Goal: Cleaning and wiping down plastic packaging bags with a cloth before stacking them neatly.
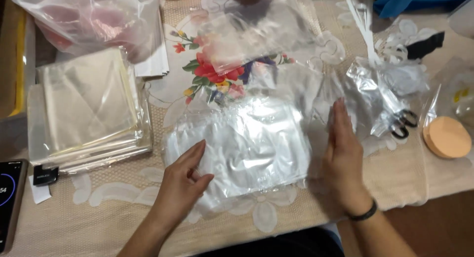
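Left hand point(183, 180), fingers spread, laid flat on clear plastic bag holding folded white item point(242, 148), mid-table on floral tablecloth point(123, 207). Right hand point(343, 158), open, edge pressed at bag's right side. Packing judged partly done: finished-looking stack of flat clear bags point(86, 106) at left, black-handled scissors point(402, 123) at right.

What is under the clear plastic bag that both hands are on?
Under the clear plastic bag lies the beige lace tablecloth with a flower print. The left hand and right hand rest on it; its glare hides any contents.
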